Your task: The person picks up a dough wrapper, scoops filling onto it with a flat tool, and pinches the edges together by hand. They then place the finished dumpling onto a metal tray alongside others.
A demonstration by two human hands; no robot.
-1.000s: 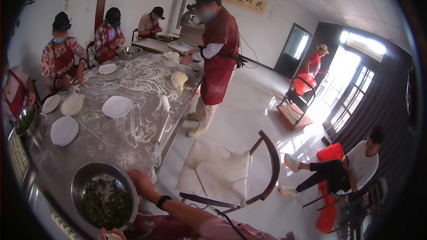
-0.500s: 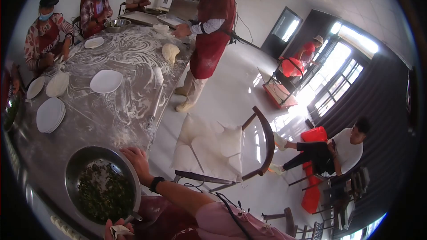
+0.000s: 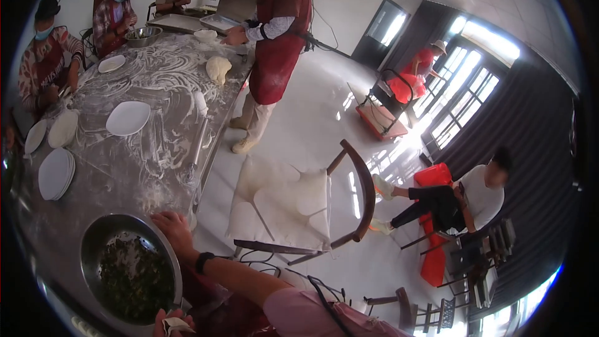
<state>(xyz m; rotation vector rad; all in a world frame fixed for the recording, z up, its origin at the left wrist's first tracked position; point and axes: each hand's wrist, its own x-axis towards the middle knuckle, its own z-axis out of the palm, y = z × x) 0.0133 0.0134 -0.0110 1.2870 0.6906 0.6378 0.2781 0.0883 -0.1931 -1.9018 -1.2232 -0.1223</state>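
Right hand (image 3: 171, 229) laid flat, ungripping, on rim of steel filling bowl (image 3: 132, 273), 1 o'clock. Left hand (image 3: 170, 323), 5 o'clock, apparently pinching a dumpling wrapper (image 3: 175, 324). Wrapper stacks (image 3: 55, 173) unfilled at 11 o'clock.

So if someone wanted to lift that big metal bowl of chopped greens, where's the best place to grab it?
Probably by the rim, from the table-edge side. The metal bowl is wide, shallow and full of chopped greens, so only its thin lip offers a grip. The right hand rests at the far rim; the left hand, holding a small dough piece, is by the near rim.
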